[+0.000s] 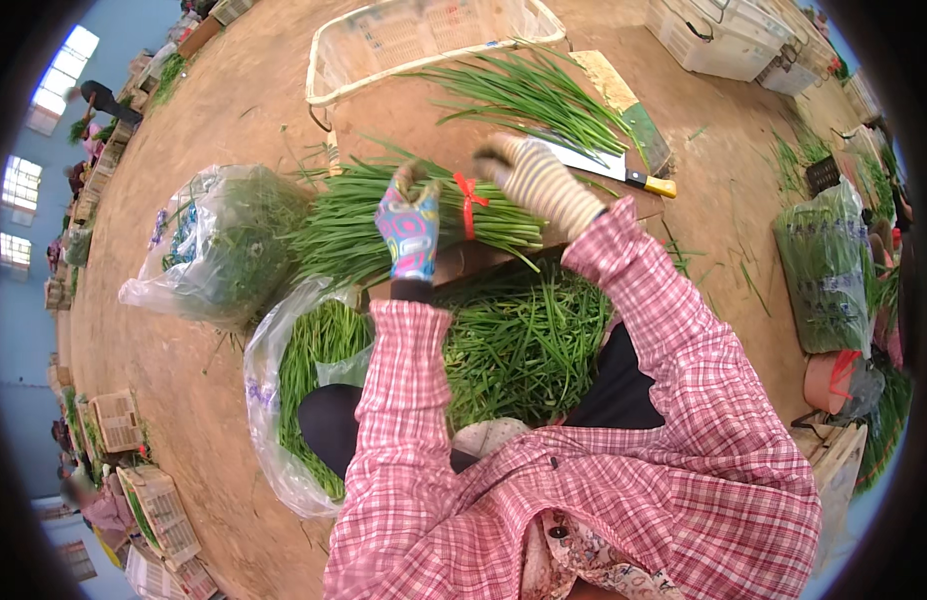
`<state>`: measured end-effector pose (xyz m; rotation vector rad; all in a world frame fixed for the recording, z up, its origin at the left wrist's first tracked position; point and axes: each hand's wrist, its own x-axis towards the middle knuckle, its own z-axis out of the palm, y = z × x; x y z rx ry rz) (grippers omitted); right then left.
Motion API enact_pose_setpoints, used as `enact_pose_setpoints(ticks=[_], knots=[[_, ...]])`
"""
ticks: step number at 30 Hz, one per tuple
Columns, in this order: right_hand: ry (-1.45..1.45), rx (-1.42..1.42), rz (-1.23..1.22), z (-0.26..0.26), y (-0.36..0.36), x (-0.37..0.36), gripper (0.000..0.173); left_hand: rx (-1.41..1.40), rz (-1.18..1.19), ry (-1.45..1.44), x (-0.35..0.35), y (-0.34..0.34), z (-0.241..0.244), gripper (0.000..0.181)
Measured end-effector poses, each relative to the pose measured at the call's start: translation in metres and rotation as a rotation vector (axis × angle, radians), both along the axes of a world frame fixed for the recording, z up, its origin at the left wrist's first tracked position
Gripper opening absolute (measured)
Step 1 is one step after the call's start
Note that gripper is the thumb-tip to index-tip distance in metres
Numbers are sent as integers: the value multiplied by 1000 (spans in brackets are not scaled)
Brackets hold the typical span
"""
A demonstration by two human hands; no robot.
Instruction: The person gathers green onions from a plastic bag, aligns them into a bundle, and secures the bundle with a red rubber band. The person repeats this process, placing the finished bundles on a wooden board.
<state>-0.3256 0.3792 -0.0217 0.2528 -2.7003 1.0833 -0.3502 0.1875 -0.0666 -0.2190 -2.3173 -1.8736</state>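
A bundle of green garlic chives lies across a low wooden board, bound by a red tie with a knot on top. My left hand, in a colourful patterned glove, is over the bundle just left of the tie, fingers curled. To the tie's right is my right hand, in a striped knit glove, its bent fingers blurred. Whether either hand grips anything is unclear. Beyond my right hand, a knife with a yellow and black handle lies partly under loose chives.
A white plastic crate stands beyond the board. Clear plastic bags of greens sit to the left, with an open bag by my knee. Cut greens are heaped between my legs. A filled bag stands right.
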Motion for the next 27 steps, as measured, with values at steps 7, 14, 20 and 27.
enact_pose_setpoints(ticks=[7, 14, 20, 27], knots=[[-430, -11, 207, 5, -7, -43, 43, -448, -271, 376, 31, 6, 6, 20], [-328, 85, -109, -3, -5, -13, 37, -476, -75, 343, 3, -5, 3, 12], [-198, -49, 82, -19, 8, -40, 29, -748, -333, 325, 13, 8, 8, 29], [-198, 41, -64, -21, 8, -26, 25, -418, -68, 148, 11, 23, 4, 20]])
